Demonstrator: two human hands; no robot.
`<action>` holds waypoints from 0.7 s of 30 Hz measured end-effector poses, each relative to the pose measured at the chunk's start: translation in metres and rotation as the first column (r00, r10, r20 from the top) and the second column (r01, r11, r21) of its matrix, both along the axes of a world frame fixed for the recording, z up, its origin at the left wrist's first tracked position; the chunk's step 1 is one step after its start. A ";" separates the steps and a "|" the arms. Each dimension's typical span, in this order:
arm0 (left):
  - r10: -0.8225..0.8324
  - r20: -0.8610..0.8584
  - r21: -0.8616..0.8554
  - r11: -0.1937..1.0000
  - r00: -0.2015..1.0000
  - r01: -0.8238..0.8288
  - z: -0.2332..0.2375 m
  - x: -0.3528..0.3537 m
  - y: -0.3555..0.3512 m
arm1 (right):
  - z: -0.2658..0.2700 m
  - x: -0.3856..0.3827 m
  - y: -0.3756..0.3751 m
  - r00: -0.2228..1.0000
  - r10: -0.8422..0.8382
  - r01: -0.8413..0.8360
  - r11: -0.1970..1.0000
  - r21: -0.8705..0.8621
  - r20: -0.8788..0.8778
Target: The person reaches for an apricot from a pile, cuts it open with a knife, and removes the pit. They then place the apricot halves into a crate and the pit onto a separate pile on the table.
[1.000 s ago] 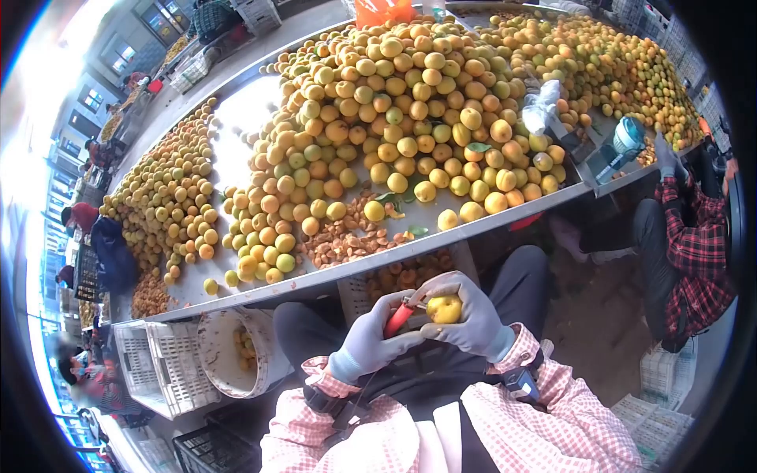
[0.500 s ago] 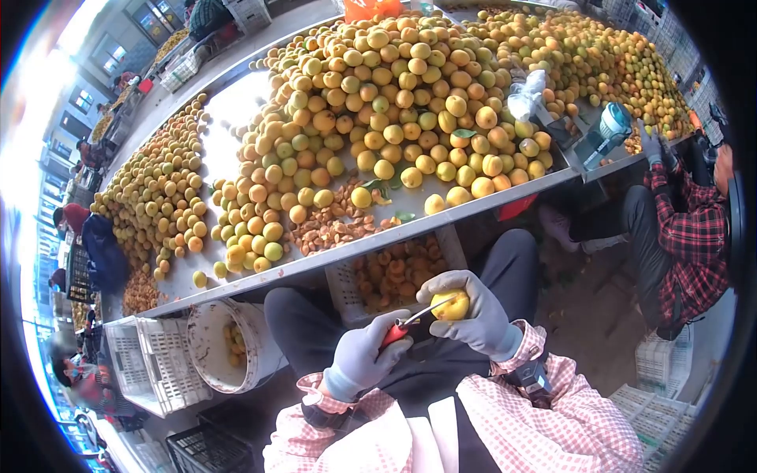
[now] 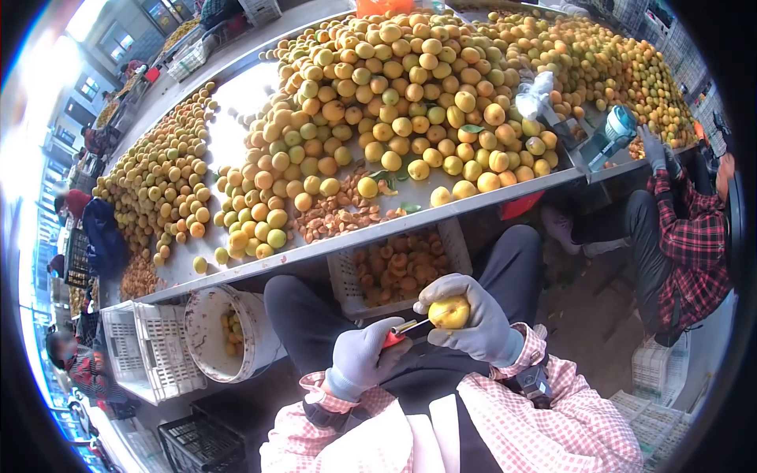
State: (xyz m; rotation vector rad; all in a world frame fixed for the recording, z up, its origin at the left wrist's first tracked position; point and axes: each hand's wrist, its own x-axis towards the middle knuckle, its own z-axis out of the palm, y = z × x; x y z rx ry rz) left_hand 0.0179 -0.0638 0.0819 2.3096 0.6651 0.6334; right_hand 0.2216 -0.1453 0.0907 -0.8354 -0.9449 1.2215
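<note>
In my left hand, gloved in grey, the fingers are wrapped round a small knife with a red handle and a narrow metal blade. My right hand, in a matching glove, grips a yellow apricot between thumb and fingers. The blade points towards the apricot, its tip right at the fruit's left side. Both hands are above my lap, in front of a white crate of opened apricot halves.
A metal table bears heaped apricots and a pile of brown stones. At lower left stand a white bucket and white crates. A person in a checked shirt sits at the right, near a blue-lidded bottle.
The apricot has turned in my right hand and sits slightly lower. The knife's blade, which lay across the fruit before, has drawn back to its left side.
</note>
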 end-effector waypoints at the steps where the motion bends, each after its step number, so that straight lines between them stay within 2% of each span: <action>1: -0.004 0.014 -0.026 1.000 1.000 0.004 -0.001 -0.001 -0.001 | 0.001 -0.001 -0.001 1.000 0.006 -0.007 1.000 -0.006 -0.017; 7: -0.009 -0.046 0.127 0.992 0.999 0.015 0.002 -0.003 -0.003 | 0.003 -0.006 -0.003 0.998 0.019 -0.018 1.000 0.023 -0.068; 13: -0.002 -0.054 0.178 0.984 0.999 0.012 0.001 -0.001 -0.008 | 0.008 -0.013 -0.005 0.988 0.007 -0.010 1.000 -0.016 -0.155; 15: 0.005 -0.071 0.184 0.983 0.997 0.008 -0.002 -0.002 -0.007 | 0.008 -0.015 -0.005 0.988 0.012 -0.016 0.999 -0.027 -0.152; 17: 0.009 -0.089 0.189 0.982 0.996 0.008 -0.005 -0.001 -0.005 | 0.003 -0.018 -0.005 0.962 0.038 -0.052 0.998 -0.045 -0.269; 20: 0.030 -0.086 0.159 0.987 0.996 -0.016 -0.014 0.006 -0.005 | -0.005 -0.020 -0.003 0.966 -0.019 -0.007 0.995 -0.101 -0.257; 21: 0.036 -0.099 0.102 0.994 0.994 -0.026 -0.017 0.007 -0.005 | -0.007 -0.020 0.000 0.967 -0.017 -0.009 0.995 -0.099 -0.254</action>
